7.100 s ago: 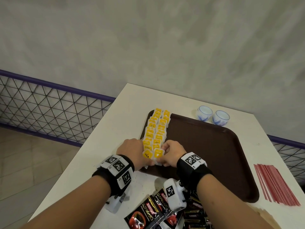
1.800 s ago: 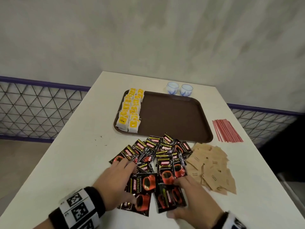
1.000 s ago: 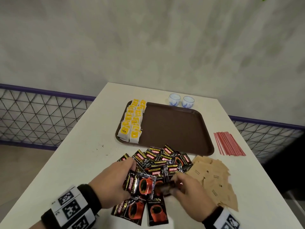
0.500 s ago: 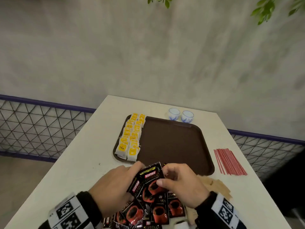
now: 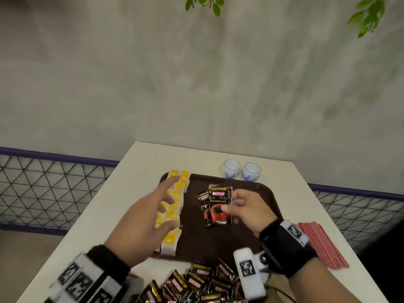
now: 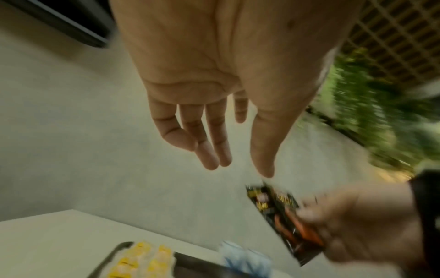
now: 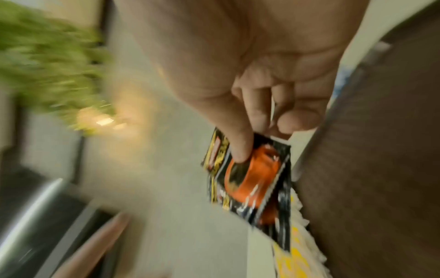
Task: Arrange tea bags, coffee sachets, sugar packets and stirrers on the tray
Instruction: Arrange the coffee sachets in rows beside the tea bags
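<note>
My right hand (image 5: 238,206) pinches a small stack of black and red coffee sachets (image 5: 217,207) upright above the middle of the brown tray (image 5: 262,193); the right wrist view shows my thumb pressed on the sachets (image 7: 250,180). My left hand (image 5: 159,206) hovers with fingers spread and empty over the two rows of yellow tea bags (image 5: 172,237) along the tray's left side. The left wrist view shows the left hand (image 6: 214,146) holding nothing, with the sachets (image 6: 283,218) to its right. More coffee sachets (image 5: 196,283) lie heaped on the table in front of the tray.
Red stirrers (image 5: 321,246) lie in a bundle right of the tray. Two small white and blue cups (image 5: 241,172) stand behind the tray's far edge. A wire mesh fence (image 5: 50,189) runs past the table's left and right sides.
Both hands rose from the sachet heap and moved forward over the tray. The left hand let go of the sachets and spread out; the right hand carries the stack alone.
</note>
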Available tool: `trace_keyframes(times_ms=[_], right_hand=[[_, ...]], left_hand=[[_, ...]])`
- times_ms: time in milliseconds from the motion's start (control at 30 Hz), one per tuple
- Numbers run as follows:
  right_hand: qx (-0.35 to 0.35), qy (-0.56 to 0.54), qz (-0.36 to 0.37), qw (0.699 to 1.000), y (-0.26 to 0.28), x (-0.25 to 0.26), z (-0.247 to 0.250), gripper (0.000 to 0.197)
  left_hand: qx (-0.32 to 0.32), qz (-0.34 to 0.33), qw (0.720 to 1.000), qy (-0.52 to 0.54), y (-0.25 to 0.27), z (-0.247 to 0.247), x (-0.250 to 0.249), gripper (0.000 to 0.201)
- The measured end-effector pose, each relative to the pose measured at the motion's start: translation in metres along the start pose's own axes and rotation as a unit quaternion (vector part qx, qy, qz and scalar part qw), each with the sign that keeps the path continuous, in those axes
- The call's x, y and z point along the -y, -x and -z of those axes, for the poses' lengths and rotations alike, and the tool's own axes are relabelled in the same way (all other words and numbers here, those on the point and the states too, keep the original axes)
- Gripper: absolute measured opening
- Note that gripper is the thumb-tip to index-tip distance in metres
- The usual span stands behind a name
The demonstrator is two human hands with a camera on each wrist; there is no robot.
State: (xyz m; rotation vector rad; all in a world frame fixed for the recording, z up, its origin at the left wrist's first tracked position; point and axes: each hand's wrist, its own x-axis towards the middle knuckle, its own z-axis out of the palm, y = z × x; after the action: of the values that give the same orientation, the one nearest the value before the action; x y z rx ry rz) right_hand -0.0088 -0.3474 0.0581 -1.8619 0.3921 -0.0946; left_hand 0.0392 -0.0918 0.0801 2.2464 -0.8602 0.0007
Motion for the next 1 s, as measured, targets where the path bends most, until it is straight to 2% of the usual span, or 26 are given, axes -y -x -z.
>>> trace_keyframes(times_ms=[133, 200, 300, 433, 533, 600, 733, 800, 867, 1000], right_hand=[[-0.071, -0.107, -0.128, 0.983, -0.088, -0.028, 0.001, 0.015], [-0.093, -0.092, -0.142, 0.981, -0.123, -0.037, -0.004, 0.013], [-0.124, -0.009, -0.147, 0.981, -0.157, -0.038, -0.018, 0.013], [-0.127, 0.023, -0.165, 0.978, -0.187, -0.04, -0.032, 0.022], [-0.12, 0.038, -0.161, 0.979, -0.201, -0.043, -0.041, 0.021], [-0.111, 0.053, -0.166, 0.978, -0.207, -0.046, -0.047, 0.019], [-0.123, 0.06, -0.158, 0.978, -0.209, -0.048, -0.048, 0.029], [-0.117, 0.069, -0.158, 0.978, -0.21, -0.052, -0.044, 0.024], [-0.106, 0.049, -0.16, 0.98, -0.208, -0.053, -0.04, 0.012], [-0.099, 0.032, -0.147, 0.984, -0.204, -0.056, -0.031, 0.02]], left_hand=[[-0.079, 0.057, 0.995, 0.033, 0.0, 0.012, 0.04, 0.082], [-0.094, 0.07, 0.992, 0.046, 0.004, 0.014, 0.057, 0.085], [-0.101, 0.08, 0.99, 0.052, 0.006, 0.017, 0.08, 0.09], [-0.094, 0.117, 0.987, 0.052, 0.01, 0.016, 0.103, 0.093], [-0.094, 0.126, 0.986, 0.053, 0.01, 0.011, 0.117, 0.082], [-0.093, 0.124, 0.987, 0.049, 0.009, 0.008, 0.121, 0.083], [-0.105, 0.089, 0.99, 0.036, 0.003, 0.004, 0.115, 0.078], [-0.099, 0.086, 0.991, 0.037, 0.002, 0.002, 0.114, 0.082], [-0.087, 0.089, 0.992, 0.038, 0.003, 0.001, 0.114, 0.084], [-0.072, 0.103, 0.991, 0.05, 0.007, 0.002, 0.115, 0.083]])
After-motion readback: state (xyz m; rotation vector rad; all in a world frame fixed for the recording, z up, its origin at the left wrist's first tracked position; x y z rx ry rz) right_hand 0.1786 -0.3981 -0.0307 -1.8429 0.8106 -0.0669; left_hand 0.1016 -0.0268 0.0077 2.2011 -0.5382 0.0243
